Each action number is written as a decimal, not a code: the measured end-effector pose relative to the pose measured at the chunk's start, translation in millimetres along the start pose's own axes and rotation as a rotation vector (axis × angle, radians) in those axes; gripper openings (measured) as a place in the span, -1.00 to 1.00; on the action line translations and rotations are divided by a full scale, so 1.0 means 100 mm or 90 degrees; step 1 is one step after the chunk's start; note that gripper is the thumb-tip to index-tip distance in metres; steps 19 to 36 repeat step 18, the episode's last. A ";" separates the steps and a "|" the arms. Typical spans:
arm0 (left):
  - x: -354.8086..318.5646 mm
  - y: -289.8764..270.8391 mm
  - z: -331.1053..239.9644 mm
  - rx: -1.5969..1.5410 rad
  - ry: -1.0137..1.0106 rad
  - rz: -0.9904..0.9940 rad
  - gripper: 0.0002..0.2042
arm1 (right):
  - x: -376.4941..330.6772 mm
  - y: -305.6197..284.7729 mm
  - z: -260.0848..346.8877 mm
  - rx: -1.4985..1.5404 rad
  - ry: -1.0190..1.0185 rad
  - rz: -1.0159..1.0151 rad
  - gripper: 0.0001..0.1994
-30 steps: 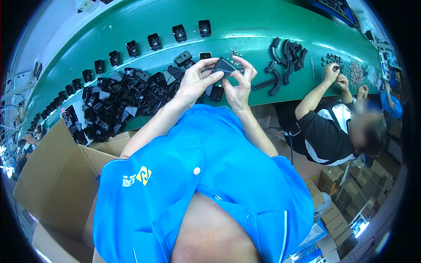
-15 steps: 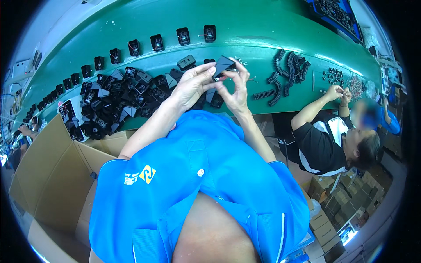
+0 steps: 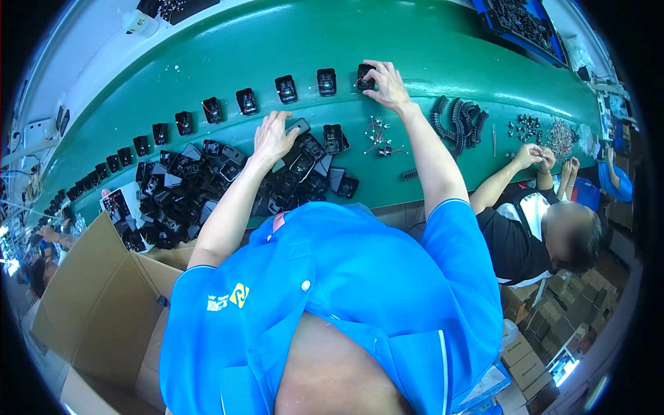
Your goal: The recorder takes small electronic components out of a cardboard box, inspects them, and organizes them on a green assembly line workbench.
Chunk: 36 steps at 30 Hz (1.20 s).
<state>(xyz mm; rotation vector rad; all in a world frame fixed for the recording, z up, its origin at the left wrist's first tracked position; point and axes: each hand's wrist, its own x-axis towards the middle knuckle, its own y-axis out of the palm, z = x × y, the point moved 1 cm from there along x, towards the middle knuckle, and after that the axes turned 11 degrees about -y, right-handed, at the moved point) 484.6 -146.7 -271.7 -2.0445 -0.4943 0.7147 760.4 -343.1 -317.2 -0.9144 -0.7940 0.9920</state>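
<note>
My right hand (image 3: 389, 86) grips a black plastic housing (image 3: 364, 75) by its sides at the right end of the row, at the green bench top. Inside it, details are partly hidden by my fingers. My left hand (image 3: 274, 137) is open, fingers stretched forward, over the edge of a heap of black housings (image 3: 187, 176). Its thumb is beside a grey-topped housing (image 3: 299, 127); whether they touch I cannot tell. Several black housings with thin red wires, such as this housing (image 3: 326, 81), stand in a curved row running left.
Small wired parts (image 3: 377, 131) lie between my arms. Black ribbed strips (image 3: 459, 123) are beside my right forearm. A co-worker's hands (image 3: 538, 158) work by small metal parts on the right. An open cardboard box (image 3: 97, 297) stands lower left; a blue bin (image 3: 520, 28) sits far right.
My hands have separated. The right has moved forward and right to the row's end with a black housing; the left has moved left to the heap. The row appears shifted in view.
</note>
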 end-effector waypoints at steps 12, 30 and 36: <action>0.09 0.19 -0.01 0.194 0.084 0.066 -0.55 | -0.27 -0.22 0.27 0.000 0.100 -0.164 -0.73; 0.04 0.22 -0.01 0.162 0.087 0.047 -0.49 | -1.69 -0.12 0.84 0.208 0.374 -0.390 -0.84; 0.04 0.22 -0.01 0.162 0.087 0.047 -0.49 | -1.69 -0.12 0.84 0.208 0.374 -0.390 -0.84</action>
